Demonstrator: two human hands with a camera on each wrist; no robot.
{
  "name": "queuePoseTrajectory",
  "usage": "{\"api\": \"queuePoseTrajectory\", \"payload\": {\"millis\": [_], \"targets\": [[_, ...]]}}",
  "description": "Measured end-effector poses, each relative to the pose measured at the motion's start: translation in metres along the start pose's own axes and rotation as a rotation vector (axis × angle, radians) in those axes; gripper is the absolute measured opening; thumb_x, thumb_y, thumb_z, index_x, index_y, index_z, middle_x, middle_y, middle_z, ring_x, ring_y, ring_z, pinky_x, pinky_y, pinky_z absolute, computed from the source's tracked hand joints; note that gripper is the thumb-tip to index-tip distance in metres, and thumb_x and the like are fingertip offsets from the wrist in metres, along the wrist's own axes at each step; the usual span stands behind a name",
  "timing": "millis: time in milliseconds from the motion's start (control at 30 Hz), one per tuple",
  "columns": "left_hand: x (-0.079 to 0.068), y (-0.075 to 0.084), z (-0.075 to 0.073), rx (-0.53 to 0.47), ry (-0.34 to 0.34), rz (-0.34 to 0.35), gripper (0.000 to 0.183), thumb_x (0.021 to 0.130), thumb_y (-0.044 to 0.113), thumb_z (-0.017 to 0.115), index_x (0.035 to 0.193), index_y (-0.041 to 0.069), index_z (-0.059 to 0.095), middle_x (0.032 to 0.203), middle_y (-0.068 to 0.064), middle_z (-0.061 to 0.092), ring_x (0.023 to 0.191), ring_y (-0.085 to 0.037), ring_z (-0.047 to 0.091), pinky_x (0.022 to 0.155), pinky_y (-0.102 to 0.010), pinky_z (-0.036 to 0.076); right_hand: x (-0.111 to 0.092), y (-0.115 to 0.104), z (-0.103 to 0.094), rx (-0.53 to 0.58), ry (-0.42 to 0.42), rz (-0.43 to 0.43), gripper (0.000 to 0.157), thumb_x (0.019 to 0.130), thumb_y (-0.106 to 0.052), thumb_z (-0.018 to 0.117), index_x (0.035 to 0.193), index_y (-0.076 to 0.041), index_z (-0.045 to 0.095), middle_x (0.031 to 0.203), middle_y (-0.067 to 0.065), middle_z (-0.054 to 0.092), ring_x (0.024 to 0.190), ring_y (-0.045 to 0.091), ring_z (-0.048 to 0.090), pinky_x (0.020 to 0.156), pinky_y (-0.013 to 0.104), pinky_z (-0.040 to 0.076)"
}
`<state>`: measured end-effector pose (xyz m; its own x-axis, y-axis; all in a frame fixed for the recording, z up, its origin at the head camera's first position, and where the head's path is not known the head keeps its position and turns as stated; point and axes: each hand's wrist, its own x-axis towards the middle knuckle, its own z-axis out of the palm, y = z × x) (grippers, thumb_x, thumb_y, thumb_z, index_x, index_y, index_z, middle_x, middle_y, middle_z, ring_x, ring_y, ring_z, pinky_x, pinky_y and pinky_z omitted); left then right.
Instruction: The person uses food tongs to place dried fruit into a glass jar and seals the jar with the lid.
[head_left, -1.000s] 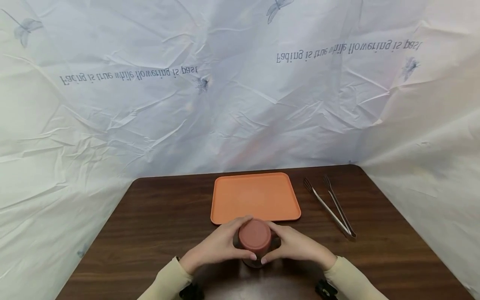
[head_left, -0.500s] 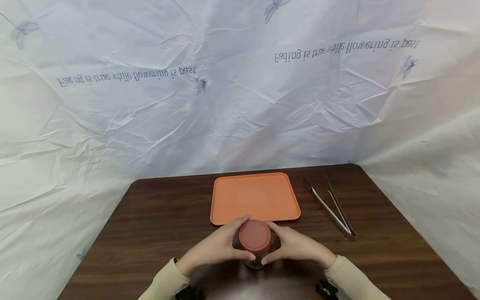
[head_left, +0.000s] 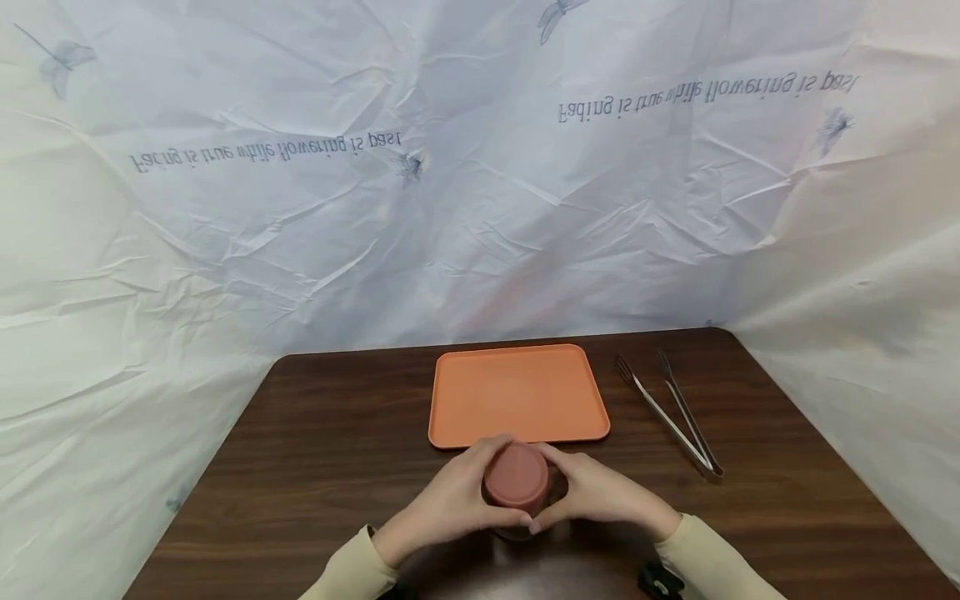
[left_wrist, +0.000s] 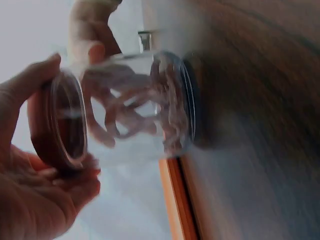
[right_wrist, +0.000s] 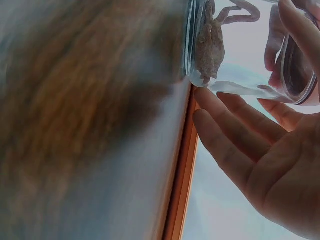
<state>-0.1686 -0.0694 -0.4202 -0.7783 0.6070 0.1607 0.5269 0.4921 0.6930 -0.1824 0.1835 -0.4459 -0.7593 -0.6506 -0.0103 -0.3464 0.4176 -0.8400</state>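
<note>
A clear jar (left_wrist: pixel 172 75) with a reddish-brown round lid (head_left: pixel 516 475) stands upright near the table's front. My left hand (head_left: pixel 453 498) grips the lid, thumb on one side and fingers on the other, as the left wrist view shows. My right hand (head_left: pixel 603 493) holds the jar's clear body, its fingers spread along the side. The two thumb tips meet at the near side of the jar. Inside the jar lie brownish, curled, wrinkled pieces (right_wrist: pixel 211 50), some looped like thin legs; their kind is unclear.
Behind the jar an orange tray (head_left: pixel 517 392) lies on the dark wooden table (head_left: pixel 337 433). Right of the tray rest metal tongs (head_left: pixel 678 421), spread apart. A printed white sheet (head_left: pixel 480 208) hangs behind the table and along both sides.
My left hand has turned a little around the lid, its thumb sliding rightward until it meets the right thumb. The right hand stays on the jar. The head view has shifted slightly.
</note>
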Motion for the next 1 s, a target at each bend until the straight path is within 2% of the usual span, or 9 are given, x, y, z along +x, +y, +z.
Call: {"api": "queuePoseTrajectory", "payload": {"millis": [167,300,433,633,700,867,1000], "targets": [[0.008,-0.01,-0.006,-0.053,-0.076,0.111,0.089,0.081,0.054,0.082,0.152,0.023,0.038,0.141,0.005,0.052,0.121,-0.008,0.056,0.097,-0.032,0.051,-0.001,0.001,-0.003,0.012,-0.011,0.005,0.086,0.078,-0.048,0.086,0.15,-0.039,0.041,0.134,-0.015,0.061,0.12,0.009,0.059,0.098,0.037,0.05],[0.012,-0.015,-0.01,-0.083,-0.131,0.136,0.089,0.082,0.05,0.083,0.154,0.025,0.037,0.144,0.007,0.05,0.124,-0.008,0.054,0.099,-0.032,0.05,-0.001,0.0,-0.003,0.02,-0.014,0.011,0.087,0.077,-0.048,0.086,0.151,-0.039,0.041,0.135,-0.015,0.06,0.121,0.009,0.059,0.098,0.037,0.05],[0.009,-0.011,-0.01,-0.056,-0.137,0.08,0.092,0.082,0.052,0.081,0.156,0.023,0.034,0.146,0.004,0.049,0.127,-0.011,0.053,0.1,-0.035,0.049,-0.001,0.002,-0.003,0.033,-0.03,0.011,0.087,0.079,-0.045,0.086,0.151,-0.037,0.04,0.135,-0.014,0.06,0.12,0.009,0.059,0.097,0.036,0.05],[-0.005,0.009,-0.004,-0.025,-0.068,-0.1,0.105,0.081,0.062,0.076,0.161,0.015,0.025,0.154,-0.004,0.043,0.132,-0.017,0.05,0.101,-0.042,0.049,0.0,0.002,-0.005,0.079,-0.072,-0.004,0.084,0.081,-0.037,0.087,0.15,-0.03,0.039,0.133,-0.008,0.062,0.116,0.011,0.062,0.094,0.036,0.052],[-0.007,0.013,-0.001,-0.03,-0.045,-0.127,0.108,0.08,0.063,0.076,0.16,0.012,0.025,0.153,-0.006,0.044,0.13,-0.018,0.052,0.099,-0.042,0.05,0.0,0.001,-0.005,0.087,-0.078,-0.006,0.082,0.081,-0.036,0.086,0.148,-0.03,0.04,0.132,-0.007,0.062,0.116,0.012,0.062,0.094,0.036,0.052],[-0.006,0.016,0.001,0.015,0.0,-0.11,0.105,0.078,0.065,0.078,0.156,0.009,0.034,0.145,-0.007,0.051,0.121,-0.016,0.058,0.093,-0.037,0.053,-0.002,0.0,-0.005,0.067,-0.069,-0.023,0.079,0.082,-0.039,0.086,0.147,-0.032,0.041,0.131,-0.009,0.062,0.117,0.012,0.061,0.094,0.036,0.052],[-0.003,0.012,-0.002,0.001,-0.001,-0.074,0.096,0.079,0.06,0.08,0.153,0.013,0.04,0.141,-0.002,0.055,0.119,-0.012,0.058,0.094,-0.035,0.053,-0.002,-0.002,-0.004,0.039,-0.061,-0.016,0.084,0.081,-0.044,0.085,0.151,-0.036,0.039,0.131,-0.011,0.063,0.116,0.01,0.061,0.093,0.036,0.052]]}}
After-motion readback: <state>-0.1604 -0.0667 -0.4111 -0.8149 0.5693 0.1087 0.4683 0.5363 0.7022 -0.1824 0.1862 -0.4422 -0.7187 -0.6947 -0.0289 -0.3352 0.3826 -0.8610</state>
